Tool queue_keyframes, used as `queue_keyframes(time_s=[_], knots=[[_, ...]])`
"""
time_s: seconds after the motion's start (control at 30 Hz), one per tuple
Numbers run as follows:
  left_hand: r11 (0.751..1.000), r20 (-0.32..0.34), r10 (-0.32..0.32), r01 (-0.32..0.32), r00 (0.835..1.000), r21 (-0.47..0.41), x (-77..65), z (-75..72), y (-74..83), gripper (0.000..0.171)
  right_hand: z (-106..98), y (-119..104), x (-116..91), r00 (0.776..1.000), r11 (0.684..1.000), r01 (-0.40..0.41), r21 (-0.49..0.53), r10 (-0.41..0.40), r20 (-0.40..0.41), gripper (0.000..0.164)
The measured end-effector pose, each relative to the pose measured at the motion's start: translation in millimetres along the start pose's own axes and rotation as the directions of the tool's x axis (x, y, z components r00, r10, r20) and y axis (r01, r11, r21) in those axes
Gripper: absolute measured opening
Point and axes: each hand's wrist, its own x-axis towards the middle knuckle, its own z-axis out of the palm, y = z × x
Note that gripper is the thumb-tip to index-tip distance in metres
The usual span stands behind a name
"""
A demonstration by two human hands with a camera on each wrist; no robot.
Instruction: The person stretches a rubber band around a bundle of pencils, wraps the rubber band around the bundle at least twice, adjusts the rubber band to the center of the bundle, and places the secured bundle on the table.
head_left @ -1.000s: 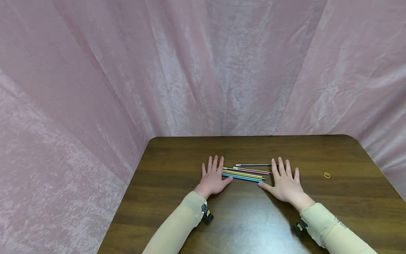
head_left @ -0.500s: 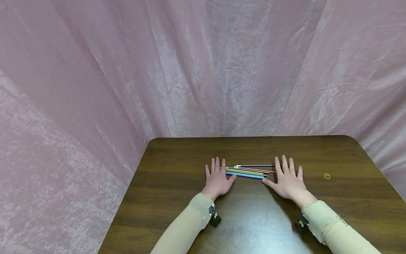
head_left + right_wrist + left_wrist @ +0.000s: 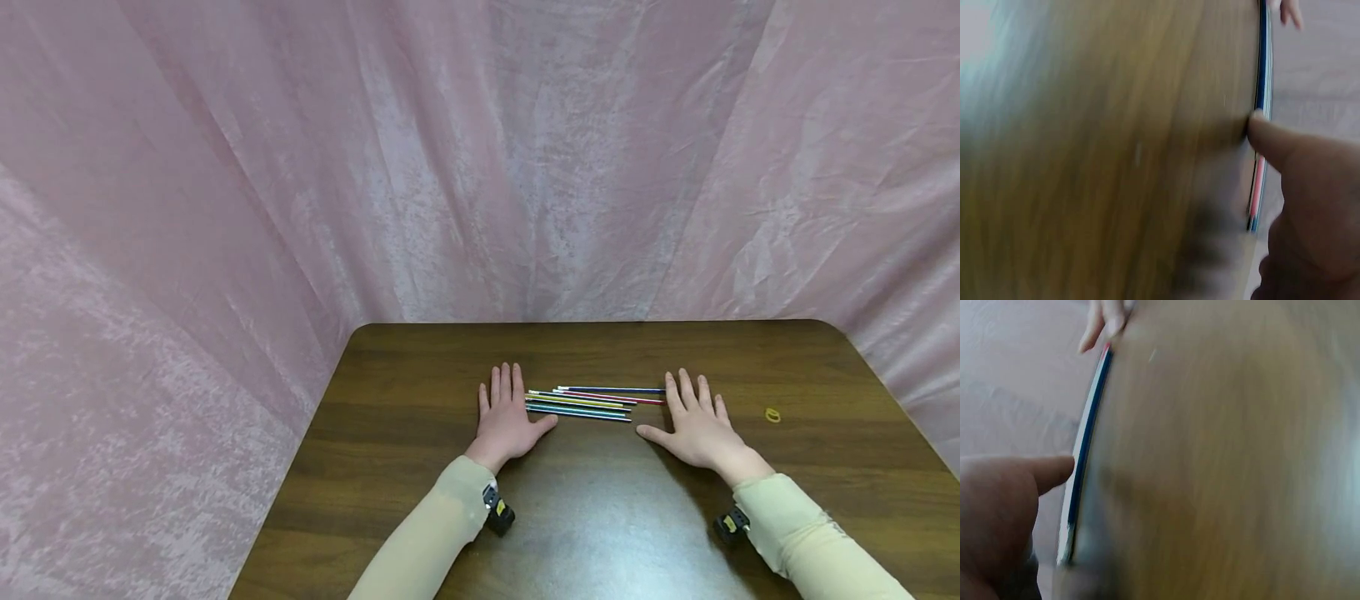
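Observation:
Several thin pencils (image 3: 581, 412), in blue, yellow, red, green and light blue, lie side by side on the table between the two hands. Their ends are uneven, with the purple-blue one (image 3: 615, 390) and a red one reaching furthest right. My left hand (image 3: 506, 421) lies palm down at their left ends, fingers spread and straight, thumb along the nearest pencils. At the right ends is my right hand (image 3: 699, 429), also flat with fingers spread, its fingertips close to the longest pencils. In the left wrist view, a dark blue pencil (image 3: 1090, 431) runs past the thumb.
A small yellow band (image 3: 772, 414), looped like a rubber band, lies to the right of the right hand. The wooden table (image 3: 420, 375) has rounded far corners. A pink velvet curtain (image 3: 480, 167) hangs behind and to the sides.
My right hand has slid to the right, away from the nearest pencils. The left hand shifted right, then back left. The pencils moved slightly right and away, showing more of their right ends.

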Motion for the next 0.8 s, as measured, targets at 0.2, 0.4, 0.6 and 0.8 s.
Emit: queue_keyframes(time_s=[0.2,0.4,0.6,0.8], knots=[[1.0,0.057,0.007,-0.008,0.998,0.026,8.3,-6.7,-33.3,0.123,-1.5,20.2,2.7,0.997,0.998,0.061,0.034,-0.062,0.044,0.115],[0.999,0.132,0.025,-0.03,0.991,0.031,10.3,-7.9,-40.5,0.121,-5.3,23.5,5.6,0.994,0.998,0.06,0.011,-0.061,0.087,0.117],[0.998,0.144,0.049,-0.053,0.988,0.027,5.7,-13.1,-27.5,0.114,-2.8,22.0,7.1,0.994,0.997,0.08,0.009,-0.08,0.073,0.115],[0.998,0.12,0.035,-0.04,0.992,0.038,7.3,-8.7,-20.2,0.112,2.5,18.4,9.0,0.993,0.995,0.098,0.007,-0.098,0.066,0.115]])
